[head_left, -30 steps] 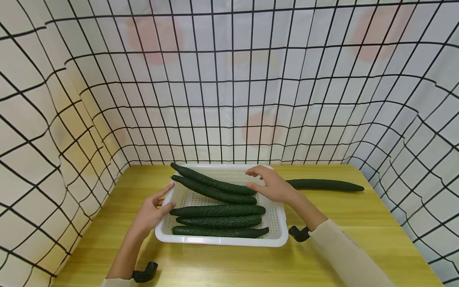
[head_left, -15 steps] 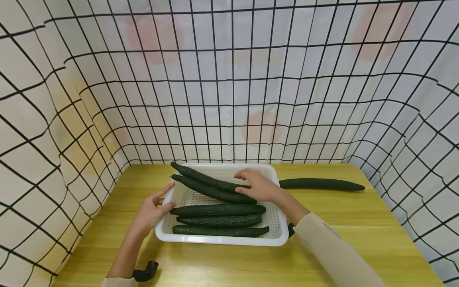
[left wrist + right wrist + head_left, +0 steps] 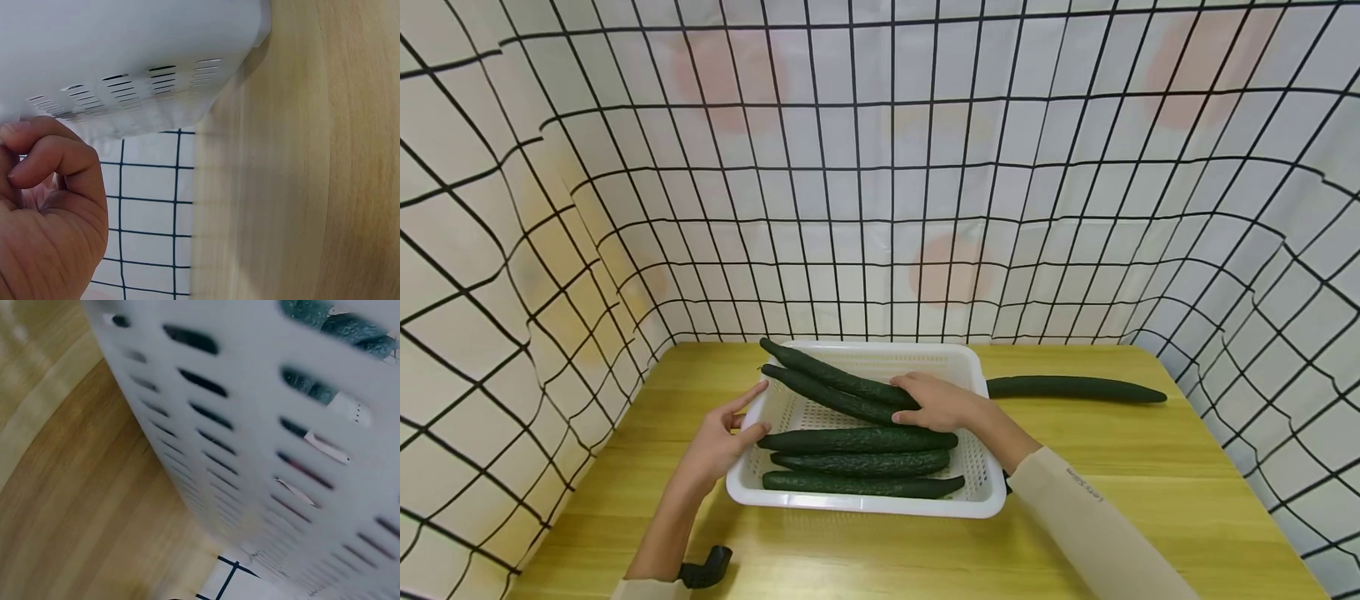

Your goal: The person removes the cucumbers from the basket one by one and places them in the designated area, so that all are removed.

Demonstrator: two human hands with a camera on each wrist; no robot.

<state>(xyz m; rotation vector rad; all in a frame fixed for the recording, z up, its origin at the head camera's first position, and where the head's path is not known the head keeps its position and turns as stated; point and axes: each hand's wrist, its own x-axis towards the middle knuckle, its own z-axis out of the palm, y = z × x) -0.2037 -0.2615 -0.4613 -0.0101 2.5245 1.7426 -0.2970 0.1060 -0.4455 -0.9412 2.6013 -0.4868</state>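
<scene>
A white plastic basket [image 3: 865, 502] with slotted walls holds several dark green cucumbers. Two of them, the far cucumber [image 3: 827, 369] and the one just in front of it [image 3: 820, 394], lie slanted with their left tips up on the rim. My right hand [image 3: 936, 402] reaches over the basket and grips their right ends, which it partly hides. At the left rim my left hand [image 3: 715, 442] holds the basket, thumb at the edge; its curled fingers show beside the basket wall [image 3: 137, 37] in the left wrist view. The right wrist view has only the slotted wall [image 3: 250, 425], without the hand.
Another cucumber [image 3: 1075, 388] lies on the wooden table [image 3: 1150, 467] right of the basket. Black wire grid [image 3: 891, 221] with a pale sheet behind encloses the back and both sides. A black curved piece [image 3: 706, 569] sits at the left wrist.
My right hand has moved left and down, from above the basket's right side onto the ends of the two slanted cucumbers. The left hand stays at the rim.
</scene>
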